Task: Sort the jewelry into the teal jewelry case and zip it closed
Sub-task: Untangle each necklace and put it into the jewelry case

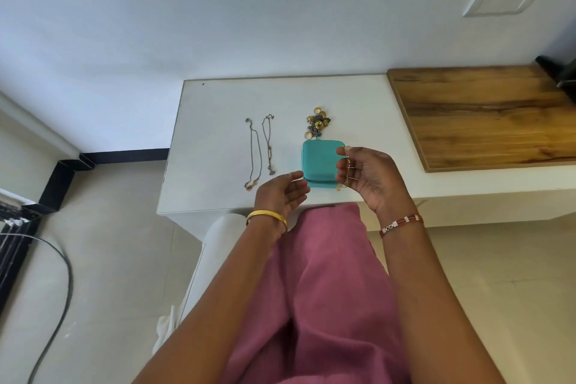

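Head camera view, looking down: a closed teal jewelry case (321, 162) sits near the front edge of a white table (218, 103). Just behind it lies a heap of gold rings and earrings (317, 123). Two thin chain necklaces (260, 151) lie stretched out toward the table's left side. Over the case's right edge, the right hand (371, 178) pinches a fine beaded chain (349, 168) between curled fingers. The left hand (282, 193) hovers at the case's front left corner, fingers relaxed, holding nothing.
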`<state>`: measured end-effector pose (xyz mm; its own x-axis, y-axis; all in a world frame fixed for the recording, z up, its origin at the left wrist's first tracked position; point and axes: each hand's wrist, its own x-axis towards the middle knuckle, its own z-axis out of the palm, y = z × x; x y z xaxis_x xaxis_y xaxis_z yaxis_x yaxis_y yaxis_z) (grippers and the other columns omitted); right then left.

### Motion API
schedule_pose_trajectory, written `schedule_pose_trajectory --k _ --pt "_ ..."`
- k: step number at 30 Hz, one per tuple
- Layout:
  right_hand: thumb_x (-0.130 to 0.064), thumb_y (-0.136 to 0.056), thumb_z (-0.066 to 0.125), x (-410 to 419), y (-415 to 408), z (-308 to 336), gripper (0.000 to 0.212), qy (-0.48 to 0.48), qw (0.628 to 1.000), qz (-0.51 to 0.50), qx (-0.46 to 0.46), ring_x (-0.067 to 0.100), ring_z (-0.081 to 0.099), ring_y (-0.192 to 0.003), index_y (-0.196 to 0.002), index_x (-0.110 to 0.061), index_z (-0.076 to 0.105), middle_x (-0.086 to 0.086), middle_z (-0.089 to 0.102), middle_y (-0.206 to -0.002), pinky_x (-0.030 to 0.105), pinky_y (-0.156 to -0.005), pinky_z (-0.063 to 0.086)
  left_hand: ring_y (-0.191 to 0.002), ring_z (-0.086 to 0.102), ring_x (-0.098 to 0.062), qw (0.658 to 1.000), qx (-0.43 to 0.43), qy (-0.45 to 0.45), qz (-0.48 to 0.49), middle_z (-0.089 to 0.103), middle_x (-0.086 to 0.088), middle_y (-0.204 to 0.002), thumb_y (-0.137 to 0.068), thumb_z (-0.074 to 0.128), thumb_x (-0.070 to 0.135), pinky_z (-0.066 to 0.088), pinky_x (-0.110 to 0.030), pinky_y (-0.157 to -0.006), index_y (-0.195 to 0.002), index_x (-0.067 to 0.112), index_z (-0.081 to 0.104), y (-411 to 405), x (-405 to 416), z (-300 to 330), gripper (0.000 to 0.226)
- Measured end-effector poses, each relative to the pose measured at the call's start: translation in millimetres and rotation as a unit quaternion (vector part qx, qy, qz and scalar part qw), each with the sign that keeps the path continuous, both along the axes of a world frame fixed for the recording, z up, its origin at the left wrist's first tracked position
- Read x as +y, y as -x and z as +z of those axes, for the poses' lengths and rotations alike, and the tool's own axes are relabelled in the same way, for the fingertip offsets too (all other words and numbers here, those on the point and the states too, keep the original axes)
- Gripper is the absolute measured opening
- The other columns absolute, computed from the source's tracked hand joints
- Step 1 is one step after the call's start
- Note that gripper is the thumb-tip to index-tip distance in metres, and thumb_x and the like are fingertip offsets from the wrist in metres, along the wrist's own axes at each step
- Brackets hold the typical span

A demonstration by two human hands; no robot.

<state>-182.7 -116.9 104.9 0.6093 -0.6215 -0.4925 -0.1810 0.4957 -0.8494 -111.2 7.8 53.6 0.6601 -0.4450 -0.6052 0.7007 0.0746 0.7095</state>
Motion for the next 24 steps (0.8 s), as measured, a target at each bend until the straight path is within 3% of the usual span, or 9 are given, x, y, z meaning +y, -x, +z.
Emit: schedule_pose_trajectory --k 3,5,7,10,13,16,20,24 --pt "-0.007 -0.089 0.054 -7.9 -3.7 -7.6 0.012 0.003 1.0 -0.006 0.01 0.016 0.055 -0.06 -0.083 -0.007 0.064 0.009 0.058 -0.067 0.024 -0.056 0.051 -0.072 0.061 -0.017 0.991 -0.097 -0.082 -0.039 0.063 -0.007 -0.075 -0.094 0.043 0.007 0.052 -0.025 -0.071 -0.1 -0.003 0.064 -6.0 -11.2 -11.3 0.024" --pt "-0.007 -0.088 0.056 -12.7 -6.6 -12.8 0.01 0.004 1.0 -0.012 0.02 0.015 0.055 -0.06 -0.082 -0.008 0.065 0.008 0.058 -0.067 0.025 -0.058 0.051 -0.077 0.06 -0.017 0.958 -0.216 -0.167 -0.086 0.066 -0.007 -0.081 -0.09 0.048 0.005 0.051 -0.028 -0.078 -0.104 -0.001 0.065 -12.3 -19.8 -21.4 0.023" --pt "-0.007 -0.087 0.058 -15.7 -8.1 -17.5 0.009 0.002 0.999 -0.017 0.027 0.015 0.055 -0.06 -0.082 -0.008 0.065 0.007 0.058 -0.066 0.027 -0.061 0.05 -0.09 0.061 -0.017 0.89 -0.353 -0.247 -0.146 0.068 -0.008 -0.099 -0.086 0.055 0.007 0.049 -0.027 -0.086 -0.105 0.007 0.067 -17.7 -25.8 -29.9 0.022" --pt "-0.008 -0.086 0.059 -22.4 -9.1 -24.0 0.006 0.0 0.999 -0.024 0.034 0.015 0.055 -0.061 -0.084 -0.007 0.065 0.007 0.059 -0.067 0.028 -0.063 0.05 -0.117 0.051 -0.022 0.777 -0.506 -0.283 -0.246 0.056 -0.01 -0.124 -0.082 0.063 0.012 0.035 -0.019 -0.098 -0.122 0.01 0.057 -27.0 -36.6 -41.3 0.04" --pt "-0.007 -0.087 0.058 -29.8 -8.4 -29.1 0.008 0.003 0.999 -0.031 0.039 0.015 0.054 -0.06 -0.082 -0.008 0.065 0.007 0.058 -0.067 0.028 -0.063 0.049 -0.14 0.02 -0.026 0.667 -0.578 -0.301 -0.362 0.026 -0.01 -0.151 -0.08 0.067 0.026 0.017 -0.028 -0.114 -0.141 0.012 0.031 -39.6 -45.9 -49.5 0.072" --pt "-0.006 -0.088 0.056 -37.5 -7.8 -34.6 0.011 0.012 0.998 -0.031 0.048 0.013 0.053 -0.057 -0.081 -0.008 0.065 0.006 0.058 -0.066 0.025 -0.059 0.049 -0.145 -0.003 -0.027 0.57 -0.609 -0.324 -0.446 -0.002 -0.009 -0.157 -0.074 0.071 0.037 0.005 -0.037 -0.119 -0.147 0.013 0.008 -57.3 -57.1 -55.7 0.099" --pt "-0.007 -0.087 0.057 -42.8 -9.2 -41.7 0.01 0.027 0.997 -0.02 0.065 0.013 0.05 -0.054 -0.082 -0.008 0.066 0.006 0.059 -0.064 0.024 -0.056 0.046 -0.145 -0.005 -0.028 0.528 -0.608 -0.336 -0.489 -0.006 -0.01 -0.157 -0.069 0.075 0.042 0.004 -0.041 -0.118 -0.147 0.012 0.002 -75.1 -68.8 -63.1 0.111" --pt "-0.008 -0.087 0.058 -45.4 -10.9 -48.3 0.01 0.044 0.996 -0.016 0.082 0.014 0.049 -0.053 -0.082 -0.009 0.067 0.005 0.059 -0.063 0.026 -0.056 0.045 -0.145 0.006 -0.028 0.559 -0.596 -0.317 -0.48 0.007 -0.01 -0.156 -0.072 0.073 0.038 0.011 -0.037 -0.117 -0.146 0.011 0.009 -79.9 -72.3 -66.7 0.102"
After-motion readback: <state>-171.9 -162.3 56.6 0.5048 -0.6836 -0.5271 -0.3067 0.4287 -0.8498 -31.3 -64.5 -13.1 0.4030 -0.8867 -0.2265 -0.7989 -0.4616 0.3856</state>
